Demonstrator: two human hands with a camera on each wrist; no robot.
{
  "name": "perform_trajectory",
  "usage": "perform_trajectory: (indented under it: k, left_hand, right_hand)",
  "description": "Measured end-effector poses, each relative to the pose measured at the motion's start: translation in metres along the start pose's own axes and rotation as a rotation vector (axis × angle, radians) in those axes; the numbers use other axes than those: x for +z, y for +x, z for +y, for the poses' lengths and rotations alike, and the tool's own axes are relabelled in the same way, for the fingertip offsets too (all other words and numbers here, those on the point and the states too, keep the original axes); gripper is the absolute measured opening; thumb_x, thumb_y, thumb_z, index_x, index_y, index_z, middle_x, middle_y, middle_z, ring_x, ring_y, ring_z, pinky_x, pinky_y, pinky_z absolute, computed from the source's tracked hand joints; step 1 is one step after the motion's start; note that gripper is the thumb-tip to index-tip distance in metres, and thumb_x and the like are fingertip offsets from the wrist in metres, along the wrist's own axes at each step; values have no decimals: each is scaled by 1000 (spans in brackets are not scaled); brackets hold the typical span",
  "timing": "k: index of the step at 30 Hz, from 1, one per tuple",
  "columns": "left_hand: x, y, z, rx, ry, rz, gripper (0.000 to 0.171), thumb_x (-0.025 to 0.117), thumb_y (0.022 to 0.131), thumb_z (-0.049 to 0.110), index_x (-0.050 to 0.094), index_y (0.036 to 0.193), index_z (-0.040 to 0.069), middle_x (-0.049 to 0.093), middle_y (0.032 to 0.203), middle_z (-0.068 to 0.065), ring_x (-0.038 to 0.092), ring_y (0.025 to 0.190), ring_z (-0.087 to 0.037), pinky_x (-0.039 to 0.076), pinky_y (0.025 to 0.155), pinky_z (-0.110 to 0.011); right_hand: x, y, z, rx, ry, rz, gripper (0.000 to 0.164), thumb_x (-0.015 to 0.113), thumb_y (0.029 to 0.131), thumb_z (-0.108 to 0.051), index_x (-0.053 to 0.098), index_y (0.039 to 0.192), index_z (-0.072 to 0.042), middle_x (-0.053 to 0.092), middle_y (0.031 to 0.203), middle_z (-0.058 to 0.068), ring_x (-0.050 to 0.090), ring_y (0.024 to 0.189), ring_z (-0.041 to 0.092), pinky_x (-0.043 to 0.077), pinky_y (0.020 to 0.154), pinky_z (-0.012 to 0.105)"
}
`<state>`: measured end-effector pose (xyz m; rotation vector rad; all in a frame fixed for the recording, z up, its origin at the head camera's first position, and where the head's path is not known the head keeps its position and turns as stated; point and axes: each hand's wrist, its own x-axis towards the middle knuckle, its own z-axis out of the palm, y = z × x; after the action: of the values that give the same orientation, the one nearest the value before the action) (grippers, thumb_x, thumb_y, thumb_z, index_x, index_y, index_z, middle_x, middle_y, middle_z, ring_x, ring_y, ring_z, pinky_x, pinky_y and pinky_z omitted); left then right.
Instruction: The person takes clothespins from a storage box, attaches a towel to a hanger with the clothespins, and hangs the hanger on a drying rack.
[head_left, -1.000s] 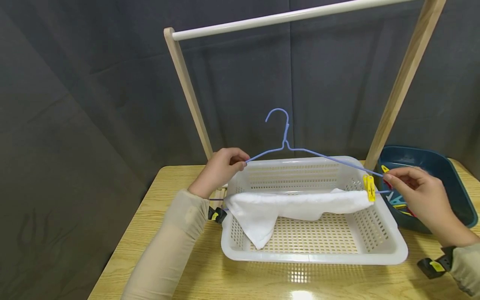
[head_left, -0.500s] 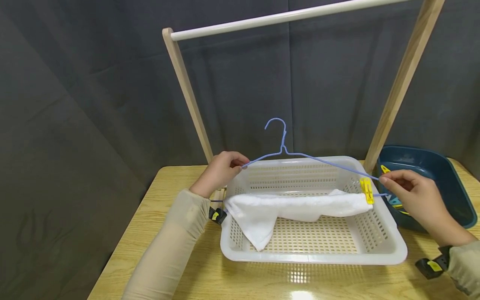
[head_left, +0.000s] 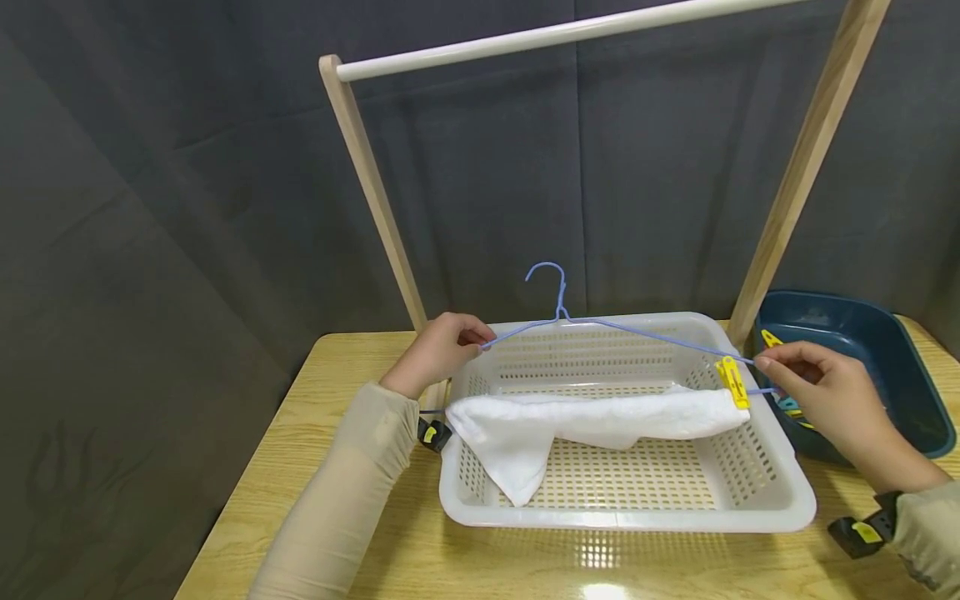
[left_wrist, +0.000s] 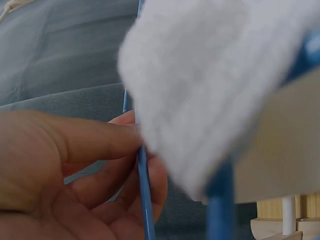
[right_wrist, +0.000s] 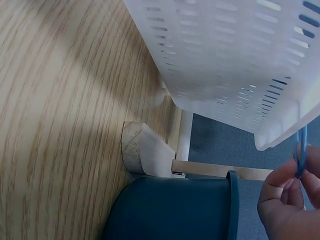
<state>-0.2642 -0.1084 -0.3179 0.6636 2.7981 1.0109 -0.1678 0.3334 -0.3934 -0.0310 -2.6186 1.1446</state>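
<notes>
A blue wire clothes hanger point(head_left: 637, 331) is held level over the white perforated basket point(head_left: 618, 518), its hook pointing up. My left hand point(head_left: 444, 350) pinches its left arm between thumb and fingers; the left wrist view shows the thumb point(left_wrist: 100, 140) pressed on the blue wire. My right hand point(head_left: 832, 396) pinches the right arm near its end. Over the hanger's lower bar hangs a folded white towel point(head_left: 592, 419), one corner drooping at the left. A yellow clothespin point(head_left: 733, 383) clips the towel's right end to the bar.
Behind the basket stands a rack with wooden posts point(head_left: 371, 183) and a white rail point(head_left: 555, 35). At the right, a dark teal bin point(head_left: 892, 350) holds several coloured clothespins. All stand on a wooden table point(head_left: 352, 367) before a dark grey curtain point(head_left: 480, 192).
The hanger has tilted and sunk, its hook moving lower and slightly left. My left hand has lowered a little; the right has shifted slightly left. Both keep their grip.
</notes>
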Motion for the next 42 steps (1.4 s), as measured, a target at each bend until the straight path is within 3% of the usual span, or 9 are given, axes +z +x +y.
perform_trajectory:
  k: [8,22,32,42]
  left_hand:
    - [1,0,-2,-16,-5,-2,18,63,96,-4,74,110,1,72,108,-12,66,101,-26,55,89,-36]
    - [10,1,2,-48,89,-15,28,55,94,-13,73,111,-1,71,105,-13,64,100,-26,53,92,-37]
    - [12,3,0,-57,111,-36,31,54,94,-13,73,114,1,72,109,-13,66,105,-26,54,91,-37]
    - [11,0,2,-13,134,-31,32,51,90,-14,74,110,-1,72,100,-10,66,97,-23,54,86,-32]
  right_hand:
    - [0,1,0,22,20,-27,35,62,102,-34,66,116,-2,61,93,-20,60,76,3,54,60,22]
    - [1,0,3,51,49,-49,38,62,102,-35,65,118,-1,64,92,-13,60,74,11,53,58,23]
    - [1,2,4,53,84,-45,38,63,102,-35,65,117,0,64,91,-22,62,72,5,55,59,23]
    - [2,1,4,73,99,-46,38,64,101,-36,65,116,0,63,89,-26,62,73,3,56,59,24]
